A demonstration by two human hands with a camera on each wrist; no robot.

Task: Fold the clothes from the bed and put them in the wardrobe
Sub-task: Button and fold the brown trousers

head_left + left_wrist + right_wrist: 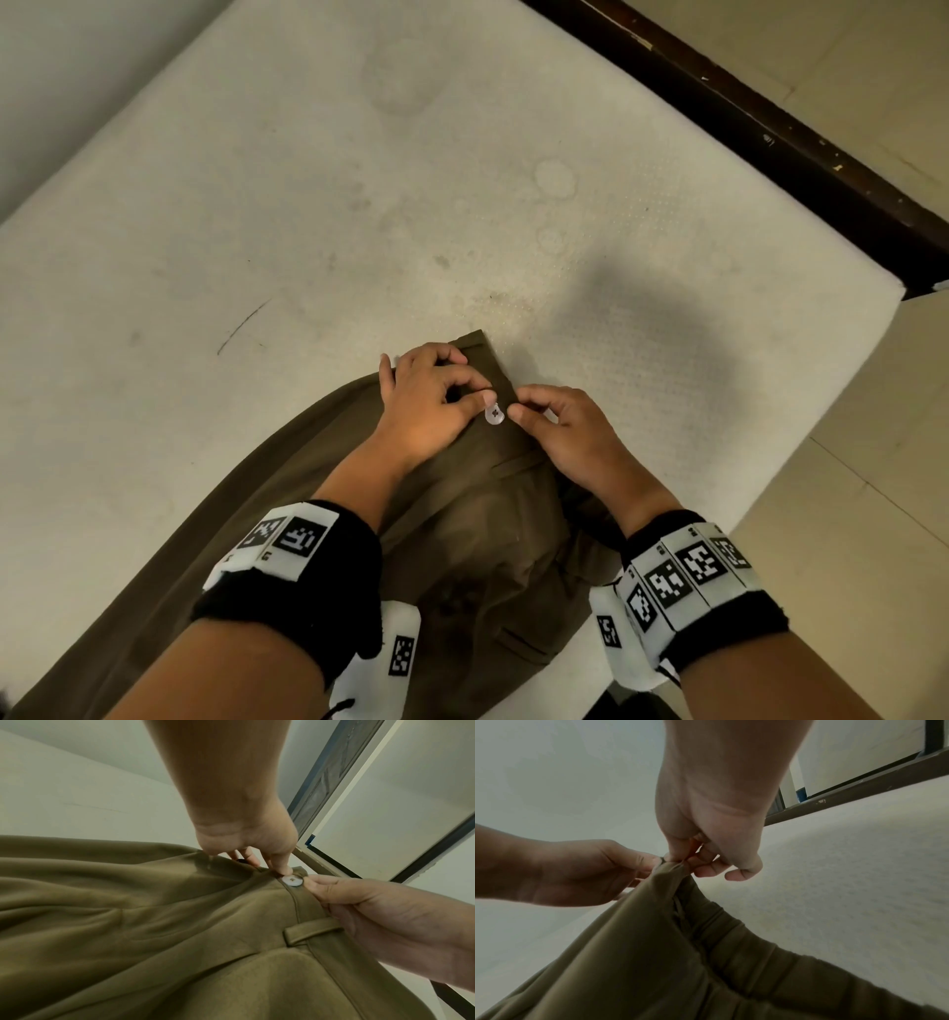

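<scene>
Now both hands work the trousers [477,514] waistband on the bed [308,205]: left hand [429,398] and right hand [560,437] pinch fabric beside the button [494,413], fingers curled, seemingly fastening it before folding.

The trousers [477,524] at lower centre were smooth, matt olive cloth; their button [494,413] looked glossy and pearly. The mattress [308,216] filling the frame was off-white, dimpled, stained fabric. At upper right, the bed frame [760,128] was dark, scuffed wood.
</scene>
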